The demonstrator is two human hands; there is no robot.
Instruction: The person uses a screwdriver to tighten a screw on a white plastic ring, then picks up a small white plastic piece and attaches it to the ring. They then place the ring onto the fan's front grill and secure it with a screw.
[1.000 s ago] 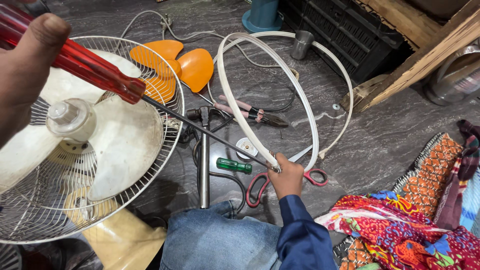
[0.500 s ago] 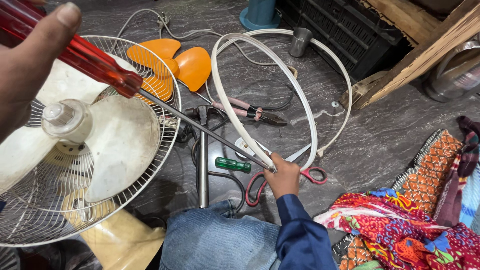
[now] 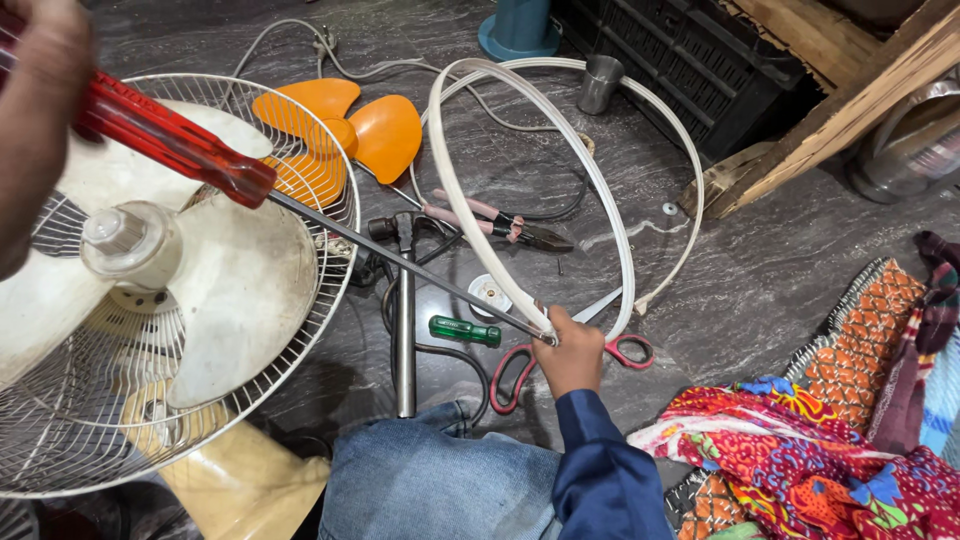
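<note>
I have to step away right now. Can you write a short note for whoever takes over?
Left hand: gripping the red-handled screwdriver; its tip meets the white ring.
Right hand: pinching the white ring at that spot, just above the floor.
Nearby: the fan lies at the left. On the floor are the orange blade, hammer, pliers, green screwdriver and scissors.
Done: the ring is off the fan.
Left: the work at the ring's joint; its state is hidden.
</note>
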